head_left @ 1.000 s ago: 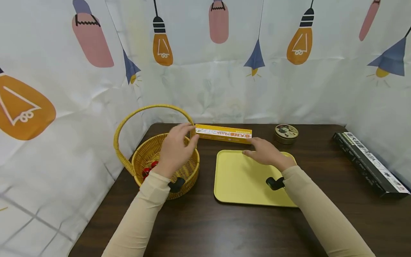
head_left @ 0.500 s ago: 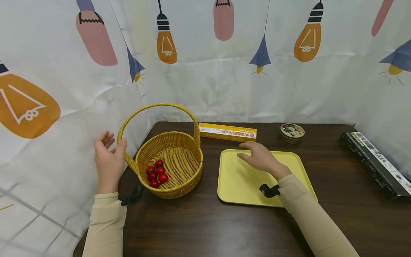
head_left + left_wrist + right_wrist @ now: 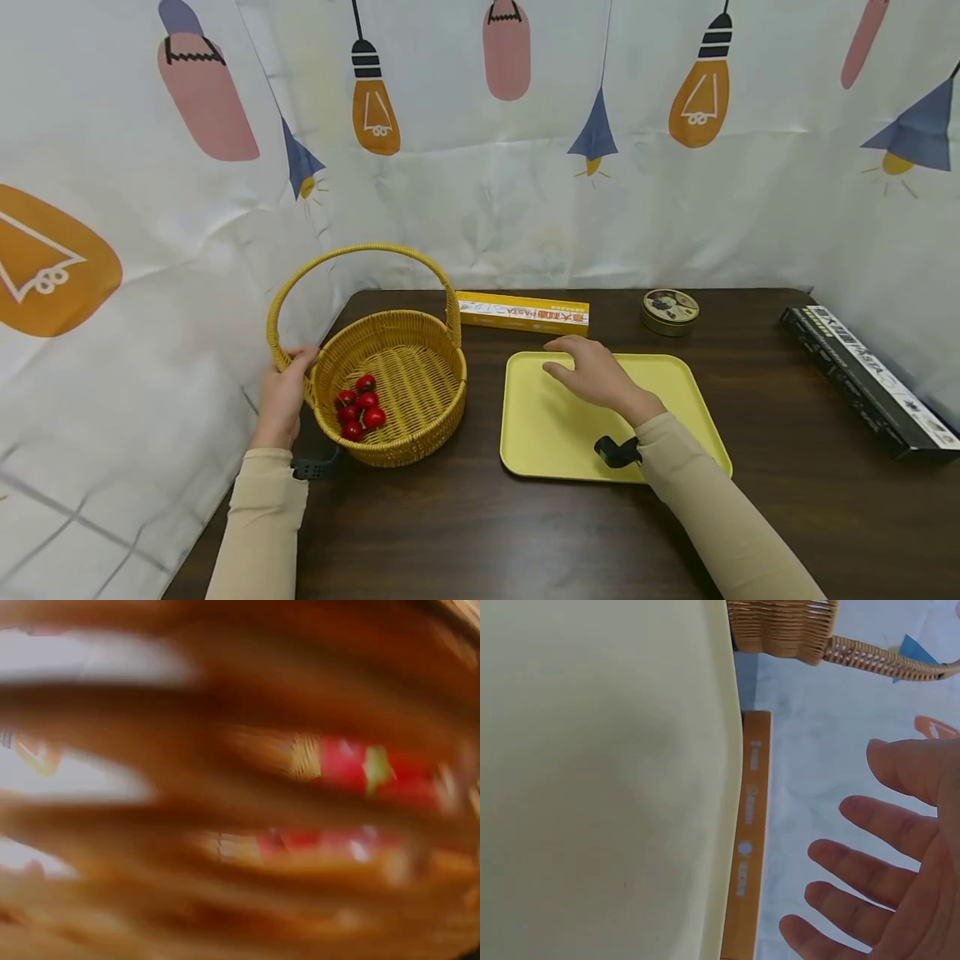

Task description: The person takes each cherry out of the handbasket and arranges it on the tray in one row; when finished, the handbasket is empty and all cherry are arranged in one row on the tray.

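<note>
The left hand (image 3: 283,398) has moved in from 9 o'clock and now apparently grips the basket (image 3: 390,392) at its handle base; the wrist view is blurred. The right hand (image 3: 592,375) hovers relaxed, fingers loose, over the tray (image 3: 540,425).

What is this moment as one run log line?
left hand: grips basket handle base | right hand: open over yellow tray | cherries: in basket

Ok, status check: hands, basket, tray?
Left hand grips the basket at the handle base. Right hand open over the yellow tray, holding nothing. Cherry tomatoes inside the basket.
</note>
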`<move>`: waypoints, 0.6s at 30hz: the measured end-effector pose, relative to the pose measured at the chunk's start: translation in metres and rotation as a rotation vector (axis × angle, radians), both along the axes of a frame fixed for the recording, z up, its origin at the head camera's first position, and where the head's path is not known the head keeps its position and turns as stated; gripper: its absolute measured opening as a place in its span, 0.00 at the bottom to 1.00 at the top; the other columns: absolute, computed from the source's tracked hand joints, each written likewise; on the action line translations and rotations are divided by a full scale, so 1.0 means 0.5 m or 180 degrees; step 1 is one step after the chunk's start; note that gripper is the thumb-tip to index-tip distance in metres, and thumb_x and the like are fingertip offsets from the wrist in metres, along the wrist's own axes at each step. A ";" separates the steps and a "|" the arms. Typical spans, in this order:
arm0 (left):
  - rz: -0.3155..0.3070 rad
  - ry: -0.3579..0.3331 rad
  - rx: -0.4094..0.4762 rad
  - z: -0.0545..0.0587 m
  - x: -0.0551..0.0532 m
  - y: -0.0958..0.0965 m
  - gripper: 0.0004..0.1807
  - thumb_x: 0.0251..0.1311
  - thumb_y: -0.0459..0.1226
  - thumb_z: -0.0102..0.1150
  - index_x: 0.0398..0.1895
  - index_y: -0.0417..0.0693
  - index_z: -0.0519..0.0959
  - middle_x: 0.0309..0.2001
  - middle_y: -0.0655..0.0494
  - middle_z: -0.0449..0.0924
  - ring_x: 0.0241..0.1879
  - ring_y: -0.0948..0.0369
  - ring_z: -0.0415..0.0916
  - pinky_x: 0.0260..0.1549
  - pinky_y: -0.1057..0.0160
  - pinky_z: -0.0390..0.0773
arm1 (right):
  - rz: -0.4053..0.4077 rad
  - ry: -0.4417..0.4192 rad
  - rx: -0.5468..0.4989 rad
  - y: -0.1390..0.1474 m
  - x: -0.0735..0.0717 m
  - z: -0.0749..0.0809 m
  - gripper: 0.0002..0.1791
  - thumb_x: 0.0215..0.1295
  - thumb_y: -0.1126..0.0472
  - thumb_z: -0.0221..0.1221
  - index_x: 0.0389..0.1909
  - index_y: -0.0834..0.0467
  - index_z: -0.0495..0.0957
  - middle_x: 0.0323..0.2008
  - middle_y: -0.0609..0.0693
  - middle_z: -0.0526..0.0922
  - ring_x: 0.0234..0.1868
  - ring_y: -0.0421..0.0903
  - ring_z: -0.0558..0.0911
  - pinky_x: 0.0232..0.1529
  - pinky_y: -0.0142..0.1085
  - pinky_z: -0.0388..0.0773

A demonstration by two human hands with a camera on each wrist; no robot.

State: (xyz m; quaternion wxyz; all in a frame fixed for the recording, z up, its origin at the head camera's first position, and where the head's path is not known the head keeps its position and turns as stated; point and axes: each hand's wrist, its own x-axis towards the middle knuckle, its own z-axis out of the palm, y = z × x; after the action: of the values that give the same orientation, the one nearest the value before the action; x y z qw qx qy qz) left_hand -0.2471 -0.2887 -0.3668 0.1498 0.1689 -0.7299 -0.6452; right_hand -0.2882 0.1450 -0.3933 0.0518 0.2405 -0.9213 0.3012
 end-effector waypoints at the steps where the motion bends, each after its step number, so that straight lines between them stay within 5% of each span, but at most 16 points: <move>1: -0.0012 -0.0013 -0.0030 -0.001 -0.004 -0.001 0.14 0.66 0.51 0.56 0.42 0.52 0.73 0.47 0.56 0.74 0.50 0.57 0.68 0.54 0.59 0.63 | 0.0000 0.0016 -0.0013 0.000 -0.001 -0.001 0.24 0.69 0.52 0.58 0.61 0.60 0.75 0.59 0.55 0.77 0.62 0.57 0.74 0.60 0.52 0.69; 9: 0.0024 0.0294 0.0036 -0.022 -0.039 0.004 0.23 0.65 0.51 0.59 0.48 0.40 0.82 0.44 0.59 0.81 0.54 0.56 0.70 0.61 0.57 0.61 | 0.0009 0.0086 -0.0164 -0.013 -0.003 -0.014 0.21 0.69 0.53 0.59 0.58 0.59 0.77 0.57 0.53 0.79 0.59 0.55 0.76 0.57 0.50 0.72; 18: -0.0241 0.0642 0.0075 -0.047 -0.038 0.008 0.22 0.69 0.48 0.53 0.48 0.36 0.80 0.50 0.55 0.81 0.60 0.56 0.68 0.62 0.58 0.60 | 0.0351 -0.0150 -0.0961 -0.084 0.006 -0.009 0.14 0.70 0.58 0.58 0.54 0.54 0.80 0.54 0.51 0.81 0.54 0.51 0.79 0.50 0.41 0.77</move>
State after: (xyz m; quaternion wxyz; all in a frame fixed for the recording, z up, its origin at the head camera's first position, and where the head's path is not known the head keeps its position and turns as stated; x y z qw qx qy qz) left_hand -0.2660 -0.2845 -0.3902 0.1960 0.0773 -0.7094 -0.6726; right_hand -0.2854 0.1028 -0.3978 0.0491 0.2731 -0.8519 0.4442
